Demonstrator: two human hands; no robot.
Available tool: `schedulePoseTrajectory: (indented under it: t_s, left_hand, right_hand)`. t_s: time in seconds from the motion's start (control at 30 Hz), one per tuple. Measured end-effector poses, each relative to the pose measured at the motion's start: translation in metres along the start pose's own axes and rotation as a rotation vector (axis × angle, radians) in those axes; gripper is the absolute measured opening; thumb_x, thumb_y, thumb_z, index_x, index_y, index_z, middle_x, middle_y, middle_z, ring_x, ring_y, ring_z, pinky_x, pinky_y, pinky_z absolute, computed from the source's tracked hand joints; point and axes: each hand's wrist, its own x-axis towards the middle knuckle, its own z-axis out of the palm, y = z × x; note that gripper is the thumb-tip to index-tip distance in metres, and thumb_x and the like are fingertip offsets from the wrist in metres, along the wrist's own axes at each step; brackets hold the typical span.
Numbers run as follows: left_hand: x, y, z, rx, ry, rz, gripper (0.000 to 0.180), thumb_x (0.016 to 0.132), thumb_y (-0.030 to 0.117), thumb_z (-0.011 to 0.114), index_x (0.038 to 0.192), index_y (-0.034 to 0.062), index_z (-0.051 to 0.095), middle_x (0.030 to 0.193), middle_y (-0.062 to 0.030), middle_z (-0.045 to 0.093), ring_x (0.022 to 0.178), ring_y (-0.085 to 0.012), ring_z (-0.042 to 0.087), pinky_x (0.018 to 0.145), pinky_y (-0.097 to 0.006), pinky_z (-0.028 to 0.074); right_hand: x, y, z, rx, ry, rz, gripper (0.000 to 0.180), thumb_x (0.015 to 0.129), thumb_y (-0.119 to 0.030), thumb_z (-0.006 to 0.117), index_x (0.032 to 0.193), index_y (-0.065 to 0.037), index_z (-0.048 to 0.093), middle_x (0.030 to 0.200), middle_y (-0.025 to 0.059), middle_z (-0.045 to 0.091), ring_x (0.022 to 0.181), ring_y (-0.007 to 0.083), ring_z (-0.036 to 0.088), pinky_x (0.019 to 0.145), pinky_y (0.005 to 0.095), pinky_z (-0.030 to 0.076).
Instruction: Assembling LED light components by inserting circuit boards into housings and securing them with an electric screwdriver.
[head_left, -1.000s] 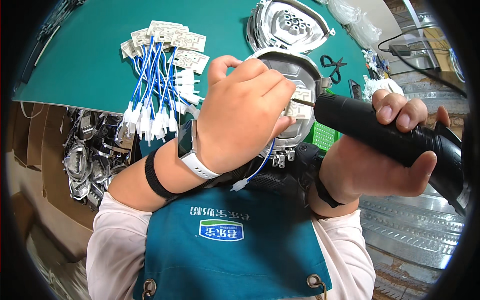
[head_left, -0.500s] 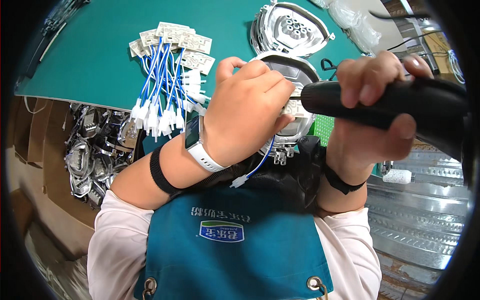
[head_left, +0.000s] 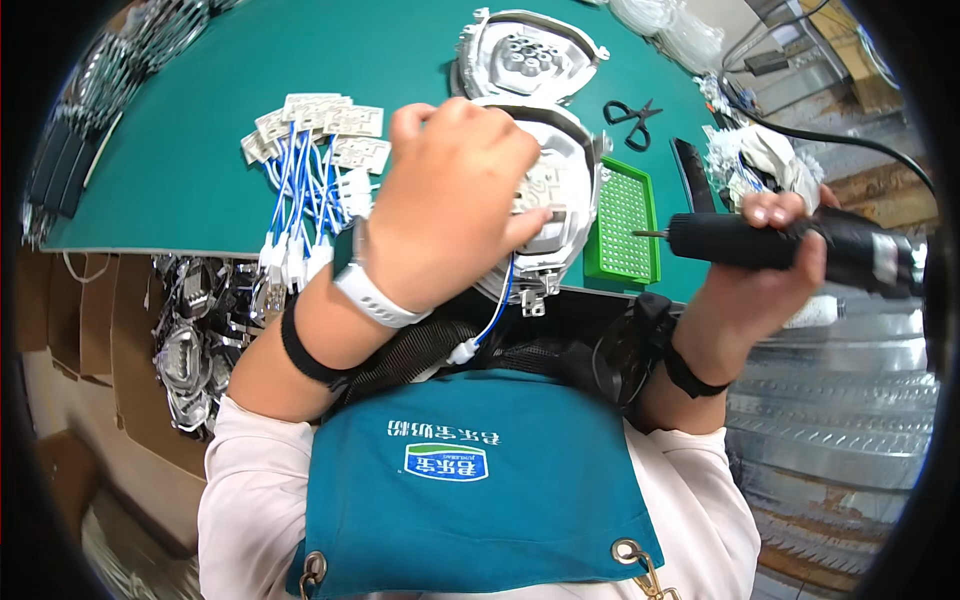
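Green mat; hand-hidden metal housing

Under the left hand a round cover of shiny, pressed metal is held, a small white board pinned by the thumb. A matt black, seemingly plastic electric screwdriver is gripped in the right hand. Between them lies a glossy green plastic tray on a matt green mat.
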Motion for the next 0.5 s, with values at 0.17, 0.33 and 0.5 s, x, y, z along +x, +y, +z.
schedulePoseTrajectory:
  t_s: [0.17,0.33,0.5]
  left_hand:
    - [0.014,-0.006,-0.020,-0.185,0.077,-0.002,0.035,0.070,0.023,0.073,0.099,0.0044,0.063,0.097,-0.0120,0.062,0.091,-0.0269,0.057,0.082,-0.034,0.043]
    - [-0.022,-0.030,-0.042,-1.511,0.321,-0.551,0.035,0.087,0.020,0.056,0.116,0.0003,0.061,0.114,-0.0108,0.063,0.099,-0.0270,0.059,0.093,-0.036,0.045]
    - [-0.151,-0.108,-0.133,-1.576,0.866,-0.661,0.037,0.090,0.021,0.052,0.121,0.0004,0.058,0.119,-0.0139,0.060,0.104,-0.0292,0.058,0.097,-0.040,0.044]
  right_hand:
    - [-0.016,0.020,-0.010,-0.048,0.002,0.042,0.047,0.085,-0.017,0.057,0.124,0.003,0.039,0.078,0.0107,0.052,0.071,0.0203,0.053,0.069,0.0324,0.046]
    - [-0.021,0.026,-0.014,-0.004,-0.042,0.050,0.046,0.084,-0.010,0.058,0.124,0.003,0.040,0.079,0.0112,0.053,0.071,0.0197,0.054,0.070,0.0337,0.048]
    - [-0.020,0.034,-0.026,0.010,-0.151,0.061,0.048,0.083,-0.010,0.060,0.125,0.004,0.040,0.079,0.0119,0.054,0.068,0.0190,0.054,0.066,0.0331,0.048]
